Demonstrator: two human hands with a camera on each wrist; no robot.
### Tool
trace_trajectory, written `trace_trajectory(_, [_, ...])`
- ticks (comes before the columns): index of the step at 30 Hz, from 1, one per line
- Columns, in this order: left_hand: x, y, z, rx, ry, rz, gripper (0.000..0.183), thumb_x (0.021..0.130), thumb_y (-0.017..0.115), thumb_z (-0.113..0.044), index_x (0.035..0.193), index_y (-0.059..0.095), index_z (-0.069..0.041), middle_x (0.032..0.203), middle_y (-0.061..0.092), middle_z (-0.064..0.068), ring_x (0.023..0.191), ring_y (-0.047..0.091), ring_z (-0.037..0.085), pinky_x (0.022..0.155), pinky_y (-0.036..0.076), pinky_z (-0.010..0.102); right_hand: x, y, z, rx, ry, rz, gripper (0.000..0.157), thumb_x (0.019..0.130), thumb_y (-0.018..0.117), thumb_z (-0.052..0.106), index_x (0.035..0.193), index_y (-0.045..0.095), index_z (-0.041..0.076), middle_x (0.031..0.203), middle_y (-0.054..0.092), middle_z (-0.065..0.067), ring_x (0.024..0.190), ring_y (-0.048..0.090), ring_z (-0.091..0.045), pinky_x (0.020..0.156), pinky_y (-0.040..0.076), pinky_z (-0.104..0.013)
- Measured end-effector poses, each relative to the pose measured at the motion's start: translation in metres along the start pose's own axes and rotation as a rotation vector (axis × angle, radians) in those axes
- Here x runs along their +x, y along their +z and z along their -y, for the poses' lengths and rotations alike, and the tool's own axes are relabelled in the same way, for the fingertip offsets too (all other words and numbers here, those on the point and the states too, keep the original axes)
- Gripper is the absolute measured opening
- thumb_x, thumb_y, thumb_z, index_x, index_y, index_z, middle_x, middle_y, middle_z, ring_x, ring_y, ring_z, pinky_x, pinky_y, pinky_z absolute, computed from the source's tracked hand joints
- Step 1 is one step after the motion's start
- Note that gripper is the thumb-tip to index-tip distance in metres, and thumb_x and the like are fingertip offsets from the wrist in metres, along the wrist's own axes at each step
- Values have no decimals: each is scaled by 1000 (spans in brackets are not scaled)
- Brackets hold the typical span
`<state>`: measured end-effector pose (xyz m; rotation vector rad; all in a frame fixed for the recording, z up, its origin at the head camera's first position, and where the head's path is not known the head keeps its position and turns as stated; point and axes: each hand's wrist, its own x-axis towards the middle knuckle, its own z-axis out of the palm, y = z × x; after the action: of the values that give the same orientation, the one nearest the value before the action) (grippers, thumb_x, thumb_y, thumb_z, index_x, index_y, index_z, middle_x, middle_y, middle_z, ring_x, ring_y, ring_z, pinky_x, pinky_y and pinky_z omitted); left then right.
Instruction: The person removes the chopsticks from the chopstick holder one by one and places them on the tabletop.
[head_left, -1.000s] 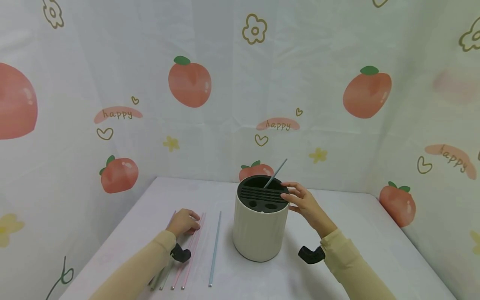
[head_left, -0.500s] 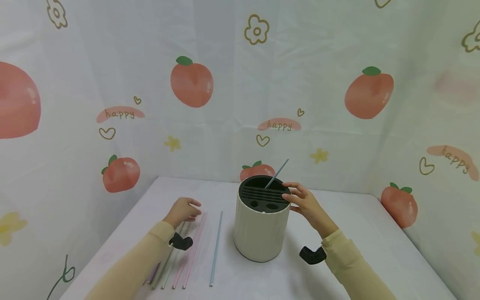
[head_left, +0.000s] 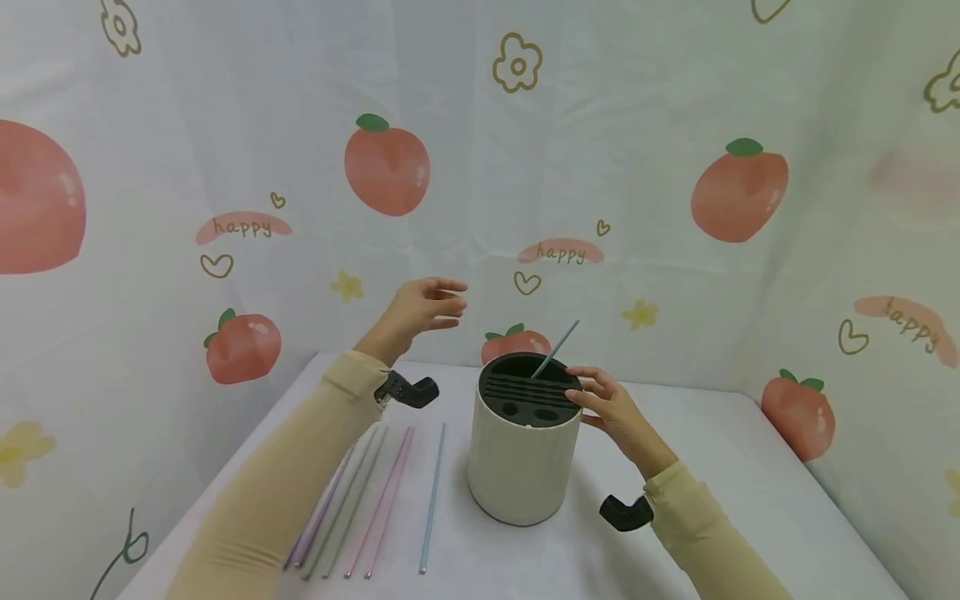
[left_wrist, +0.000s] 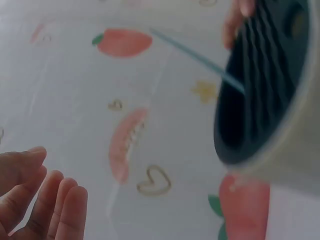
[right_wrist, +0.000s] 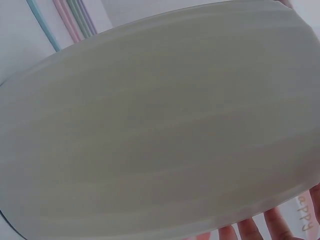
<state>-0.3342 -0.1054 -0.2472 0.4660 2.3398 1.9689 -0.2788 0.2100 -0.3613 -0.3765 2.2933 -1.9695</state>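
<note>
My left hand (head_left: 423,310) is raised at the back of the table, left of a cream utensil holder (head_left: 521,475) with a black slotted top. Its fingers are loosely bent; the left wrist view shows nothing between thumb and fingers (left_wrist: 72,212). My right hand (head_left: 609,410) holds the holder at its right rim, fingertips over the edge. In the right wrist view, fingers (right_wrist: 275,225) show along the holder's far side. A thin blue stick (head_left: 557,348) leans out of the large rear opening. Another blue stick (head_left: 432,500) lies on the table left of the holder.
Pink sticks (head_left: 388,504), green sticks (head_left: 347,504) and purple sticks (head_left: 318,523) lie side by side on the white table (head_left: 712,483), partly beneath my left forearm. A white fruit-print curtain (head_left: 450,108) hangs behind and at both sides.
My left hand has risen from beside the sticks, moving up and right towards the holder, and holds nothing. My right hand stays at the holder's rim.
</note>
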Motion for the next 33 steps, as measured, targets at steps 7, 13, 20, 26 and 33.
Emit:
trace_trajectory(7, [16,48,-19,-22,20,116,34,92,66,-9,125,61,-3,122,62,16,112,61,32,93,55,38,0,1,-2,12,-5,3,50,96,59,20,139,40,3,123,55,-7,104,59,-9,101,47,-44])
trace_trajectory(13, [26,80,-18,8,7,189,32,90,67,-5,121,63,-1,120,63,19,101,67,29,94,54,44,1,1,-3,19,-16,5,50,96,58,20,139,40,4,120,56,-4,103,60,-9,100,47,-43])
trace_trajectory(20, [33,102,-10,17,-37,259,31,88,68,-1,119,64,0,118,64,20,98,67,29,94,55,42,1,0,-2,15,-7,-7,50,96,59,20,139,41,5,119,57,-4,104,59,-11,103,45,-48])
trace_trajectory(26, [38,112,1,85,-68,312,31,88,67,1,119,64,2,116,66,19,93,67,22,89,57,35,1,-1,-3,12,1,-10,50,95,59,20,140,40,5,122,55,-8,105,59,-12,103,45,-49])
trace_trajectory(33, [38,114,6,195,-109,352,34,87,70,-2,121,65,0,124,64,14,103,65,22,88,57,30,1,-1,-2,10,-4,-9,50,95,59,21,139,40,5,125,54,-11,105,59,-12,101,47,-46])
